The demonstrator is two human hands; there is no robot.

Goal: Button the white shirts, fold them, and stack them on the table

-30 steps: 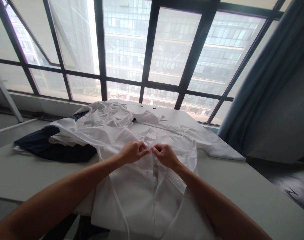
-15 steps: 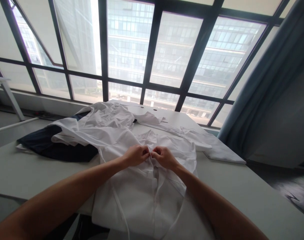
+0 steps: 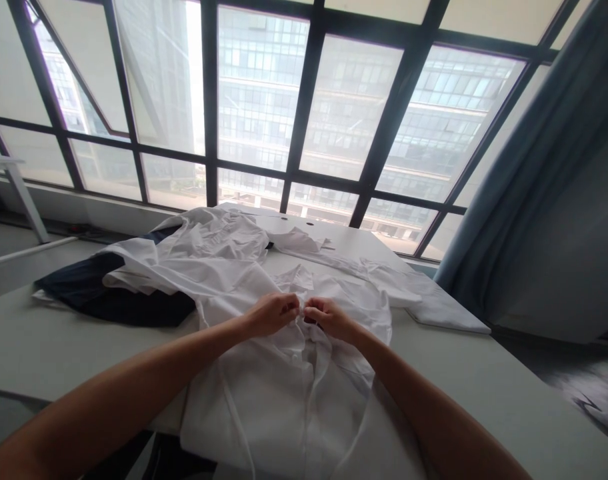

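Since the earlier frames, our left hand point(image 3: 271, 315) and right hand point(image 3: 330, 320) have moved only slightly, a little nearer to us along the white shirt point(image 3: 264, 397), and the cloth just below the right hand has opened into a wider fold. The fingers of our left hand are pinched together on the shirt's front edge, and those of our right hand are closed on the opposite edge, with the 2 sets of fingertips almost meeting and only a narrow gap between them. The shirt lies under both hands, its collar point(image 3: 297, 275) just beyond them and its lower part spreading toward us over the near edge of the desk point(image 3: 454, 380).

Beyond the left hand we see a heap of crumpled white cloth point(image 3: 211, 233); farther to that hand's left lies a dark navy cloth point(image 3: 139, 305), partly covered by white fabric. Beyond and to the right of the right hand, a flat white piece of fabric point(image 3: 449, 313) rests near the desk's side edge. Well apart, farther out to the right of the right hand, hangs a blue-grey curtain point(image 3: 514, 187), and past both hands stand tall windows point(image 3: 257, 93) with dark frames.
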